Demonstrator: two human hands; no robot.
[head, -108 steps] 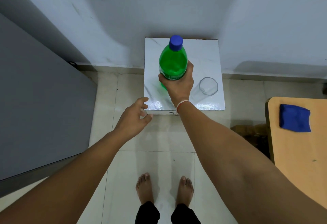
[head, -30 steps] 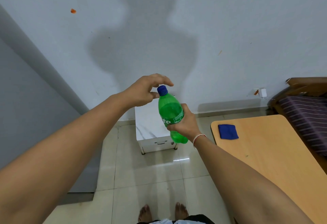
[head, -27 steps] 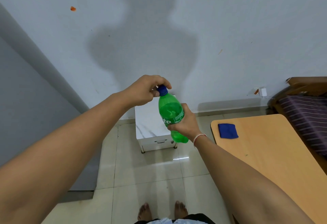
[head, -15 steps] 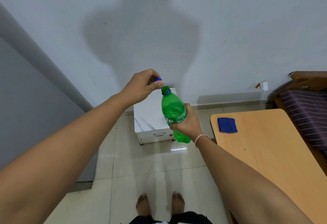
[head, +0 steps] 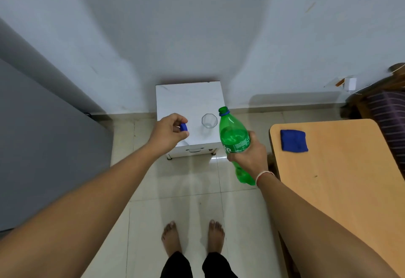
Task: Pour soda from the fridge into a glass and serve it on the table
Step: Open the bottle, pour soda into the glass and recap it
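1. So at this point you were right between uncapping and pouring. The green soda bottle [head: 234, 139] had its mouth bare, only the blue ring left on the neck, and the glass [head: 209, 120] looked empty.
2. Your right hand [head: 248, 157] had its grip wrapped around the bottle's label area, fingers curled tight round it, bottle held in the air just right of the glass and leaning a bit toward it.
3. Your left hand [head: 169, 132] had the blue cap [head: 183, 127] pinched between thumb and fingertips, hovering left of the glass, over the white tabletop [head: 188, 98].
4. The glass stood upright on that white tabletop, near its front edge, between your two hands.
5. Next move, I'd say: bring the bottle mouth over the glass rim and tip slowly. It's a narrow target and the soda will probably fizz up.
6. Serving wasn't started yet. The wooden table [head: 350, 179], well right of the glass, only had a blue cloth [head: 293, 140] on it.
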